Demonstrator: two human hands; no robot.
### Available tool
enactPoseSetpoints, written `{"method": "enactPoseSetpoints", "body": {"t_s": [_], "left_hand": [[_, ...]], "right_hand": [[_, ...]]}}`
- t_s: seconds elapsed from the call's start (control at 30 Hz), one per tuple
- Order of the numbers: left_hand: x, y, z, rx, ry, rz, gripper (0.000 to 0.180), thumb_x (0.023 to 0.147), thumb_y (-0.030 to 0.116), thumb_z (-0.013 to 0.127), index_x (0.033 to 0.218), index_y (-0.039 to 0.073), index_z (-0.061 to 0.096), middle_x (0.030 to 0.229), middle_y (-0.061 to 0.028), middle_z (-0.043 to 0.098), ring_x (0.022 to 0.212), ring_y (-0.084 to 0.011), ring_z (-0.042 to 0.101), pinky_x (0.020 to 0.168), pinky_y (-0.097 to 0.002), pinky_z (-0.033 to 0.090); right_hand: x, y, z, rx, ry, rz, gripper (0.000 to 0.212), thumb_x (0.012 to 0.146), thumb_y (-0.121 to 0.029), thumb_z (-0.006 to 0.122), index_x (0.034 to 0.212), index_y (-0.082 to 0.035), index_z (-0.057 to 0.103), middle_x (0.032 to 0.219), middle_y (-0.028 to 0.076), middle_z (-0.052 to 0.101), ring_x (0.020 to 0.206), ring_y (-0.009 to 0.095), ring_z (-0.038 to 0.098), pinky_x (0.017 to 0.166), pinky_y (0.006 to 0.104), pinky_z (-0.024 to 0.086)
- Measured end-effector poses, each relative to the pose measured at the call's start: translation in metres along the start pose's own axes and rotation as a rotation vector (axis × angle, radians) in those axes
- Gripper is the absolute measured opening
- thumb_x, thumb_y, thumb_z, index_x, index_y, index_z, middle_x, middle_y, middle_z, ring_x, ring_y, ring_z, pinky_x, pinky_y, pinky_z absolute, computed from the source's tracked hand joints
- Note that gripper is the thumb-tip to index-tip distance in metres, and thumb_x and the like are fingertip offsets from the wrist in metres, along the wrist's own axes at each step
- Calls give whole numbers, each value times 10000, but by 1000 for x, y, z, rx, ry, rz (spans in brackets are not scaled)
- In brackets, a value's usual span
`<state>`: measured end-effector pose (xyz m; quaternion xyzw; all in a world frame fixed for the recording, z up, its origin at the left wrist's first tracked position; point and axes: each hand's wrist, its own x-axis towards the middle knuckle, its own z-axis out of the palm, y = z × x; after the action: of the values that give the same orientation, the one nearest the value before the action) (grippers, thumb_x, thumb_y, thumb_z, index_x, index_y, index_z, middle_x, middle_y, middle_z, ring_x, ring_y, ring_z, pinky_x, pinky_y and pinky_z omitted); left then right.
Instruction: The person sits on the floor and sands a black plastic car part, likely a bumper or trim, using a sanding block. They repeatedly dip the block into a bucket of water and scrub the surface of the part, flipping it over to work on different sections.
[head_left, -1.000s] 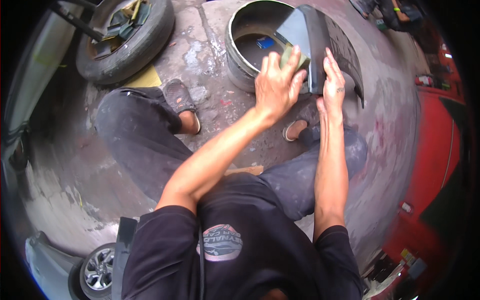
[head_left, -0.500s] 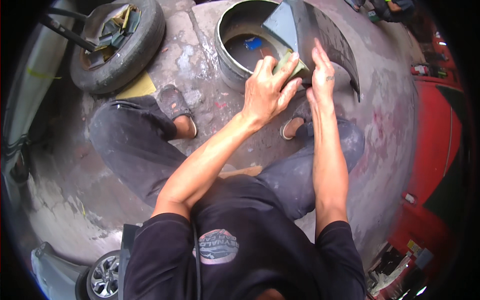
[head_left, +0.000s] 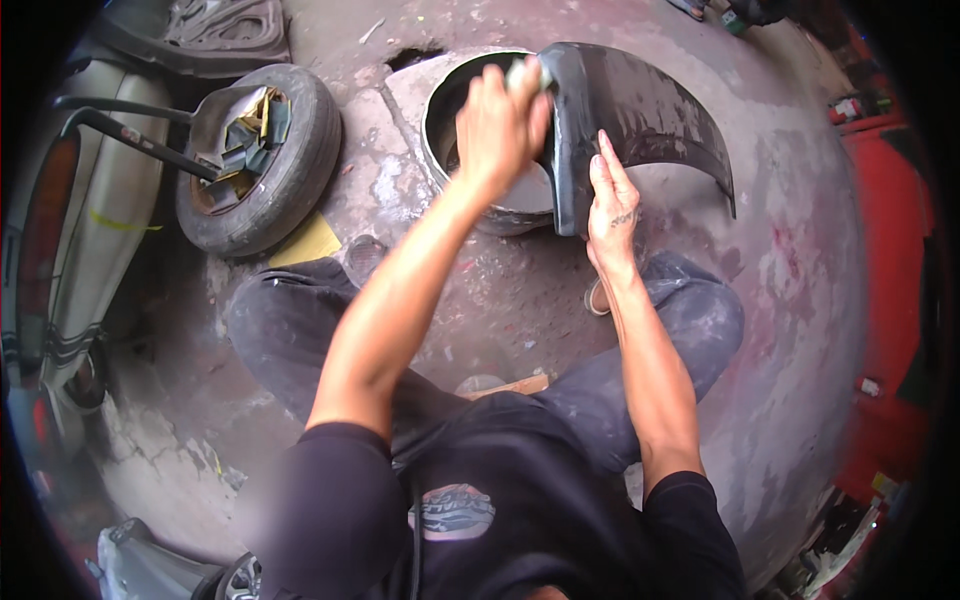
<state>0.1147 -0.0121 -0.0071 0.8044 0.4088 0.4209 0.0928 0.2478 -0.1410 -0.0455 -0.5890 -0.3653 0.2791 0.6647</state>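
Observation:
A curved dark body panel (head_left: 640, 95), black with worn grey patches, stands tilted on the right rim of a round tub (head_left: 437, 150). My left hand (head_left: 495, 125), a little blurred, is closed on a folded pale-green piece of sandpaper (head_left: 522, 75) at the upper end of the panel's grey-blue edge face (head_left: 570, 150). Beneath that hand lies the tub's dark inside, largely hidden. My right hand (head_left: 612, 205) lies against the panel's near side with its fingers stretched out straight, bracing it without wrapping round it.
To the left lies a tire (head_left: 310, 160) with scraps of used sandpaper (head_left: 255, 135) in its middle and a yellow sheet (head_left: 308, 242) beside it. A pale car bumper (head_left: 110, 180) stands farther left. A red vehicle body (head_left: 885, 290) borders the right side.
My left hand has moved up and slightly left with the sandpaper. The panel has turned, its edge face now narrower in view. My right hand sits lower on it. The whole view has shifted.

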Motion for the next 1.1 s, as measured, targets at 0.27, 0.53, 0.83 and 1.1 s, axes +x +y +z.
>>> {"method": "enactPoseSetpoints", "body": {"t_s": [0.27, 0.53, 0.83, 1.1], "left_hand": [[-60, 52, -20, -35, -67, 75, 550, 971, 328, 756, 1483, 163, 644, 1058, -158, 598, 924, -358, 641, 726, -476, 569], [28, 6, 8, 91, -53, -21, 442, 1036, 361, 677, 1423, 148, 669, 1043, -216, 621, 934, -414, 671, 754, -517, 554], [22, -6, 10, 38, -15, -39, 429, 998, 318, 723, 1381, 132, 669, 1042, -224, 627, 967, -408, 654, 775, -529, 571], [-64, 49, -15, -77, -77, 108, 549, 953, 290, 769, 1476, 192, 633, 1051, -179, 582, 918, -358, 642, 686, -471, 576]], "right_hand": [[1, 5, -5, -125, 19, -60, 408, 1151, -201, 551, 1487, 19, 625, 1262, 105, 758, 1040, 126, 650, 952, 270, 500], [6, -3, -1, -1, -16, 27, 400, 1140, -191, 585, 1485, 5, 637, 801, -92, 436, 685, 33, 324, 603, 225, 326], [7, 11, -1, -21, -16, 13, 412, 1148, -164, 549, 1508, 32, 599, 1458, 168, 679, 1284, 168, 629, 1076, 272, 489], [6, 14, -8, -28, 23, -67, 424, 1142, -183, 557, 1497, 46, 600, 1452, 167, 657, 1343, 179, 587, 1096, 277, 478]]}}
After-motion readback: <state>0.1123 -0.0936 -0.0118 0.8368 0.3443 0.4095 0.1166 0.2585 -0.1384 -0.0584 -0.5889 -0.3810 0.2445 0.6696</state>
